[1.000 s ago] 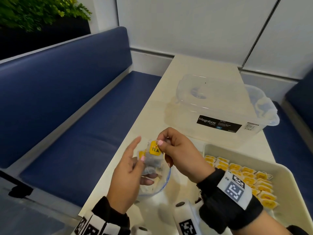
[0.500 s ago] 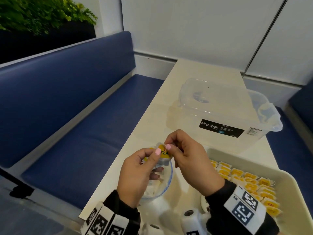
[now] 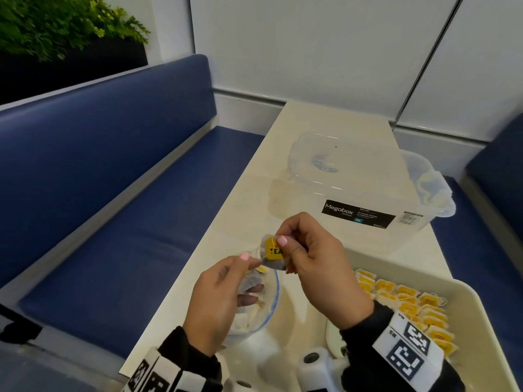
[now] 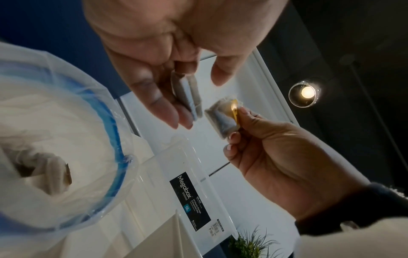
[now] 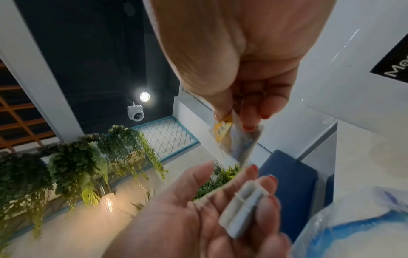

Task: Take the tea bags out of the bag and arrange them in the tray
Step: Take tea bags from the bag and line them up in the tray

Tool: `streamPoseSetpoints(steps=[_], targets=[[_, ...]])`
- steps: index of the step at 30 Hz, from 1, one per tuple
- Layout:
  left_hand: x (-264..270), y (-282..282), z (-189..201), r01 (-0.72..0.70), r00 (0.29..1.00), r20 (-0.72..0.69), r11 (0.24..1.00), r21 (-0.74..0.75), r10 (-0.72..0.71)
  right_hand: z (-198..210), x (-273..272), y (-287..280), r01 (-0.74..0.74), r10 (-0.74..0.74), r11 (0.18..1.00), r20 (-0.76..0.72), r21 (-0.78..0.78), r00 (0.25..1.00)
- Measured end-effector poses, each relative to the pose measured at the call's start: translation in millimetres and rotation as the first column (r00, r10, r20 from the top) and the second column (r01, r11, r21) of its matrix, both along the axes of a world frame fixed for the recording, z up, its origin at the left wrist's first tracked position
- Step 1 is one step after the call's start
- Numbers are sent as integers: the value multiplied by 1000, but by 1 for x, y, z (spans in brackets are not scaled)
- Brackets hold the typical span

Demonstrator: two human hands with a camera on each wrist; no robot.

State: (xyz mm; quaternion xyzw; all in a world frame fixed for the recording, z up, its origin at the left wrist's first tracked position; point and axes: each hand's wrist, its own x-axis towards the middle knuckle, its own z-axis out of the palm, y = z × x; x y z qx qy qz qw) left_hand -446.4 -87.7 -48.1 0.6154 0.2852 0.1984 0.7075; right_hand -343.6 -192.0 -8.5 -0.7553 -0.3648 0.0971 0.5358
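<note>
A clear plastic lidded storage box (image 3: 359,190) stands beyond both hands; the right hand (image 3: 314,267) pinches a yellow-tagged tea bag (image 3: 274,254), the left hand (image 3: 218,301) cradles a second grey tea bag (image 5: 243,207) above the blue-rimmed clear plastic bag (image 3: 271,304) near the table's (image 3: 311,131) left edge, the cream tray (image 3: 478,321) alongside.

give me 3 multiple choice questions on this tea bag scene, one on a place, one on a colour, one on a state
1. Where is the tray?
A. on the blue bench
B. on the table, on the person's right
C. inside the clear box

2. What colour is the tag pinched by the right hand?
A. yellow
B. green
C. red

3. What is the left hand doing?
A. lying flat on the table
B. holding a tea bag
C. gripping the tray

Answers:
1 B, the head view shows the tray at the table's right edge.
2 A, it is yellow and reads TEA.
3 B, the right wrist view shows a tea bag on its fingers.
</note>
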Motion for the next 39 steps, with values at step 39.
streamPoseSetpoints(steps=[39], targets=[[5,-78,-16,-41,999,37,977,210,34,13,79,-125,-55,227,807,222,-588,948]])
